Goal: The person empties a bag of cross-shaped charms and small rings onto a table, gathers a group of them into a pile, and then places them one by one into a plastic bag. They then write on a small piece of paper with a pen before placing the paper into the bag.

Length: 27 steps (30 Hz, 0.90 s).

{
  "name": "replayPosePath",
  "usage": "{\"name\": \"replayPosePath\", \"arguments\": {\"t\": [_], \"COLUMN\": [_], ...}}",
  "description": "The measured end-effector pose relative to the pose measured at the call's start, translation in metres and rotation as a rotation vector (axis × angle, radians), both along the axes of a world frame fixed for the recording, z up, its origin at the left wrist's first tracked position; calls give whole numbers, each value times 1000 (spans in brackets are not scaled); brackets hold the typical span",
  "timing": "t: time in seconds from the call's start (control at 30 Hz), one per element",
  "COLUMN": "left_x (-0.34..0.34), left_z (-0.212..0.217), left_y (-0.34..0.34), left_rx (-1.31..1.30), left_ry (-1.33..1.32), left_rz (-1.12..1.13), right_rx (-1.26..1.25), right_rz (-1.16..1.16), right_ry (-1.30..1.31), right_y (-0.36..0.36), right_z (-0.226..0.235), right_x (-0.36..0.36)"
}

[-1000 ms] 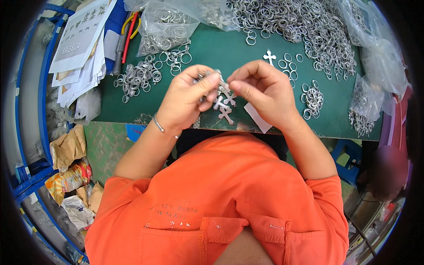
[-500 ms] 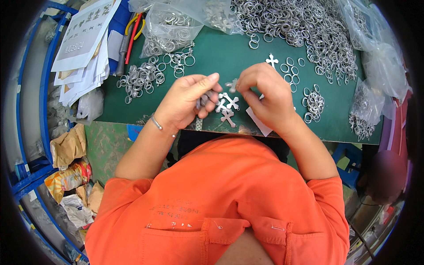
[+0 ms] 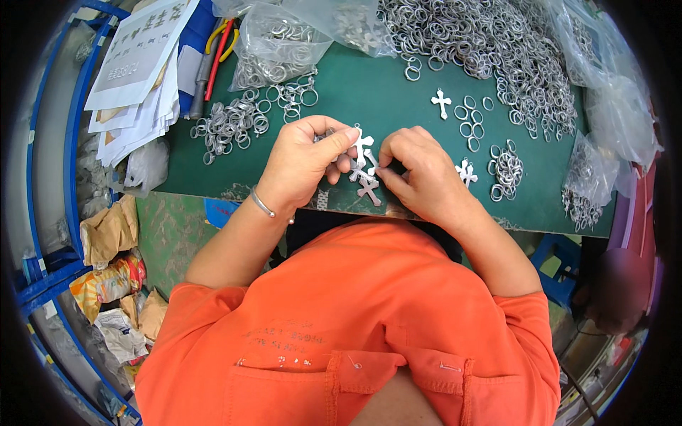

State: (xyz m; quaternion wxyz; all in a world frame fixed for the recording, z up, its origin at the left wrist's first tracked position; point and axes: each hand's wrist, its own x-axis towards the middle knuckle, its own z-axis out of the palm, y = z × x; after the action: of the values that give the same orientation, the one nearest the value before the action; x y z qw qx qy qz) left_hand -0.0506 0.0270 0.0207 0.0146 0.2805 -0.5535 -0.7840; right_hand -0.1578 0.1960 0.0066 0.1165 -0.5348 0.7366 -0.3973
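Note:
Silver cross pendants are gathered between my two hands near the table's front edge. My left hand [image 3: 297, 162] is curled closed around several metal pieces, and a cross pendant [image 3: 363, 143] stands out at its thumb tip. Beside it my right hand [image 3: 426, 172] has its thumb and forefinger drawn together at the edge of a small pile of cross pendants [image 3: 369, 190]. Whether those fingertips grip a cross is hard to make out. Another cross [image 3: 465, 172] lies just right of my right hand, and a single cross [image 3: 440, 104] lies farther back.
A big heap of metal rings [image 3: 490, 57] covers the back right of the green table [image 3: 355, 85]. Smaller ring piles [image 3: 231, 128] lie left and right. Plastic bags [image 3: 280, 50], pliers [image 3: 229, 44] and papers [image 3: 135, 71] sit at the back left.
My right hand has come down toward the small pile; the cross it pinched is no longer at its raised fingertips. A cross now shows at my left thumb. The white slip under my right hand is out of sight.

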Motion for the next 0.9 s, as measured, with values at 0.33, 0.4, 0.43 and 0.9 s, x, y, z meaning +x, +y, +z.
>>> {"name": "replayPosePath", "arguments": {"t": [0.33, 0.4, 0.43, 0.9], "left_x": [3, 3, 3, 9], "left_z": [0, -1, 0, 6], "left_y": [-12, -11, -11, -2], "left_rx": [280, 192, 146, 96], "left_ry": [153, 118, 100, 0], "left_rz": [122, 79, 59, -181], "right_rx": [61, 65, 42, -5], "right_rz": [-59, -33, -54, -38], "right_ry": [-34, 24, -41, -1219], "right_y": [2, 1, 1, 0], "right_z": [9, 10, 9, 14], "right_x": [2, 5, 5, -6]}}
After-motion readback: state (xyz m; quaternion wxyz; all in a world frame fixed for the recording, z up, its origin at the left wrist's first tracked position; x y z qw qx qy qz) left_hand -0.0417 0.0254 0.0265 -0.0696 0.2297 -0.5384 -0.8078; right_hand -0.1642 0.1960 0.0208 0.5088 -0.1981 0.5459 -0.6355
